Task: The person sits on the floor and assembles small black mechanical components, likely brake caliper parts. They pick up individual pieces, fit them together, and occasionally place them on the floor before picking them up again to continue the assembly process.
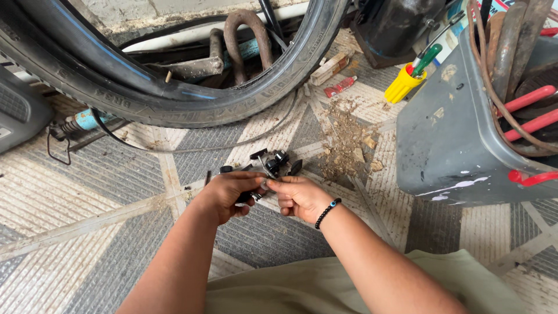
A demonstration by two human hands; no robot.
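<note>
your left hand (228, 193) and right hand (299, 196) both grasp a small black metal brake part with bolts (272, 164) over the tiled floor (87, 232); a black rubber tyre (174, 87) curves at eleven o'clock, a grey plastic tool bin (453, 134) at three.

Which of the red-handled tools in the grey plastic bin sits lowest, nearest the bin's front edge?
The curved red handle hooked over the rim of the grey plastic bin. The two straight red handles lie higher, slanting among rusty metal tools.
</note>
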